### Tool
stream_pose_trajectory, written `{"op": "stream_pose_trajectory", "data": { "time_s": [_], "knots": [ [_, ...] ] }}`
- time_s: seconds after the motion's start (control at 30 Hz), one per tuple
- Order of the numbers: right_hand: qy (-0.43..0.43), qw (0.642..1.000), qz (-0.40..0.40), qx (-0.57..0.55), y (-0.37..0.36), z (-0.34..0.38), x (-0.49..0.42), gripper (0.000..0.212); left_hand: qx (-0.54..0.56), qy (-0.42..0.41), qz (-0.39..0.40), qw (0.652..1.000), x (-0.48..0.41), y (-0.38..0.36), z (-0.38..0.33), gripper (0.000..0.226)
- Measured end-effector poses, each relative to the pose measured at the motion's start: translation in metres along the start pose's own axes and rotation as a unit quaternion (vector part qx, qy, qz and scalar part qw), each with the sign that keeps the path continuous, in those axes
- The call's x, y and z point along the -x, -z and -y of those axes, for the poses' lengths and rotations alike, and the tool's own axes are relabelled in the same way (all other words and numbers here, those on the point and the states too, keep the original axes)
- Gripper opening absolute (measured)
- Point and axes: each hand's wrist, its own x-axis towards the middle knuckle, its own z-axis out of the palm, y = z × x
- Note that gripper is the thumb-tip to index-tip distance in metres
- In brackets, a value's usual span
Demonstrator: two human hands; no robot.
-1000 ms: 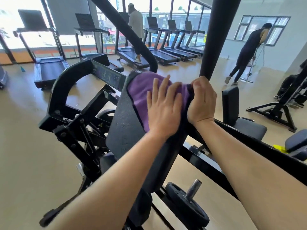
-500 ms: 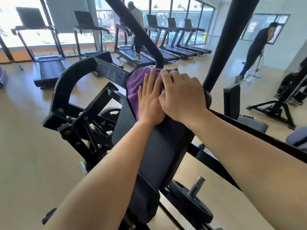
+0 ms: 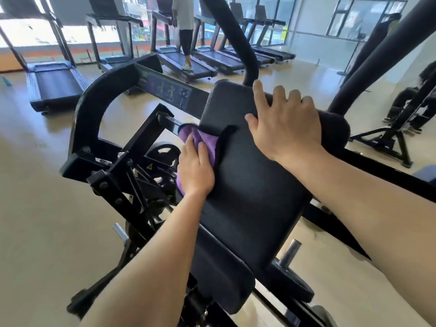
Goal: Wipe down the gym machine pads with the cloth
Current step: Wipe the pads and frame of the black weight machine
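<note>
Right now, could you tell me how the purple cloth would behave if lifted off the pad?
The cloth looks floppy: it bunches and folds under the left hand. Probably light, it drapes over the pad edge.

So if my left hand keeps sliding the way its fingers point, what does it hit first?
Probably the black frame bar just beyond the purple cloth under your left hand, though depth is unclear.

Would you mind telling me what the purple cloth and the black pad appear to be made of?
Purple cloth: likely microfibre or terry, soft and matte, bunching in folds under the left hand. Black pad: probably vinyl or faux leather over foam, smooth with a dull sheen and rounded edges.
</note>
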Motion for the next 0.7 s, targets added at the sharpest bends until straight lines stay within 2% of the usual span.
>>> {"op": "stream_pose_trajectory", "data": {
  "time_s": [0.13,0.23,0.3,0.33,0.43,0.5,0.57,0.63,0.7],
  "knots": [
    [-0.006,1.0,0.002,0.007,0.001,0.0,0.0,0.068,-0.064,0.038,-0.023,0.997,0.054,-0.005,0.042,0.075],
    [-0.008,1.0,0.008,0.007,0.002,0.002,0.001,0.067,-0.145,0.062,0.031,0.987,0.096,-0.019,0.056,0.08],
    [-0.007,1.0,0.01,0.002,0.003,0.003,0.001,0.066,-0.161,0.05,0.062,0.984,0.134,-0.025,0.039,0.074],
    [-0.006,1.0,0.009,-0.003,0.004,0.002,0.001,0.066,-0.159,0.024,0.065,0.985,0.153,-0.027,0.026,0.066],
    [-0.01,1.0,0.009,-0.007,0.005,0.002,0.0,0.066,-0.153,-0.126,0.048,0.979,0.181,-0.031,-0.007,0.037],
    [-0.008,1.0,0.005,-0.008,0.003,0.001,0.001,0.066,-0.141,-0.189,0.037,0.971,0.164,-0.023,-0.007,0.033],
    [-0.008,1.0,-0.001,-0.001,0.001,0.001,0.0,0.066,-0.135,-0.168,0.038,0.976,0.131,-0.014,0.006,0.045],
    [-0.005,1.0,-0.003,-0.001,0.0,0.0,-0.001,0.065,-0.149,-0.078,0.038,0.985,0.093,-0.012,0.028,0.064],
    [-0.011,1.0,-0.009,0.007,-0.001,0.001,-0.001,0.065,-0.162,-0.021,0.027,0.986,0.067,-0.011,0.046,0.071]
  ]
}}
